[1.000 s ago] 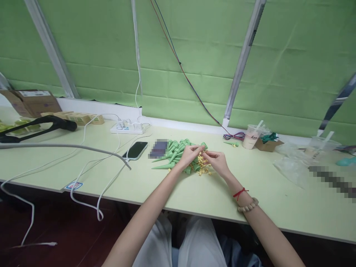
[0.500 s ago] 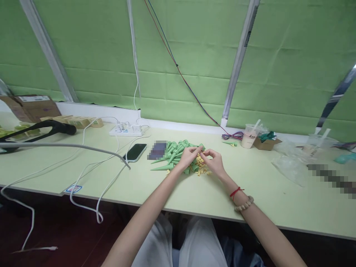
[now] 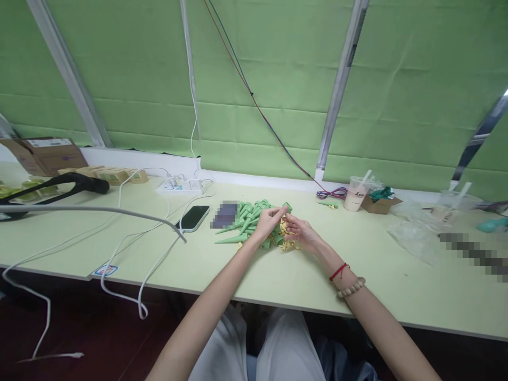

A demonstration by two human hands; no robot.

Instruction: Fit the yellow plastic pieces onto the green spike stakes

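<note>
Mid-frame: left hand (image 3: pixel 269 221) pinching a spike (image 3: pixel 288 206), right hand (image 3: pixel 305 233) loosely spread — yellow bits (image 3: pixel 287 245) loose, much left, we judge.

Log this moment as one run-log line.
left hand: fingers closed on green cone | right hand: fingers parted beside yellow pieces, contact unclear | phone: lying left of cone pile

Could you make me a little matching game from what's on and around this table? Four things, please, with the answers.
1. small yellow pieces
2. smartphone
3. power strip
4. red string bracelet

A. white, towards the back
B. loose by the right hand
C. worn beside a beaded bracelet
D. dark screen facing up

Pairs: 1-B, 2-D, 3-A, 4-C
</note>
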